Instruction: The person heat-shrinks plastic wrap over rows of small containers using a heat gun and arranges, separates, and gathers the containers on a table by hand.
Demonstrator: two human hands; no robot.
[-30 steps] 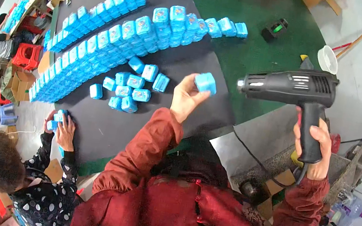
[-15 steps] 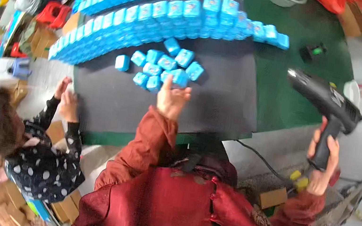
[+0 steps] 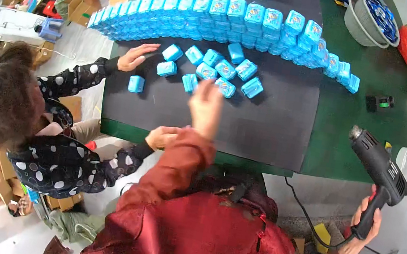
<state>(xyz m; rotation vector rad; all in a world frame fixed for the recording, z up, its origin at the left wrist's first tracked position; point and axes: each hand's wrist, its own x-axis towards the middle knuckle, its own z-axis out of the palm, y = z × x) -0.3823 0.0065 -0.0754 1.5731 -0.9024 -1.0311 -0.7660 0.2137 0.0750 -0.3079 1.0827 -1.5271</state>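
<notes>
My right hand (image 3: 366,225) is wrapped round the handle of a black heat gun (image 3: 381,167), whose metal nozzle points up and left, off the table's right side. Over the dark mat (image 3: 262,131), my left hand (image 3: 206,105) reaches toward a loose group of small blue wrapped packs (image 3: 207,71). Its fingers are smeared by motion, and whether they touch the nearest pack (image 3: 225,87) cannot be made out. One blue pack (image 3: 136,84) lies apart at the left.
Long stacked rows of blue packs (image 3: 200,19) cross the mat behind. A co-worker's hands (image 3: 137,57) are over the mat at left, one near my left sleeve. Grey baskets (image 3: 366,25), a black device (image 3: 379,103) and a white bowl (image 3: 404,160) are at right. A cord (image 3: 303,205) hangs below.
The blue pack held earlier in my left hand has been let go among the others. The co-worker has leaned in over the mat. The heat gun now appears lower and farther right.
</notes>
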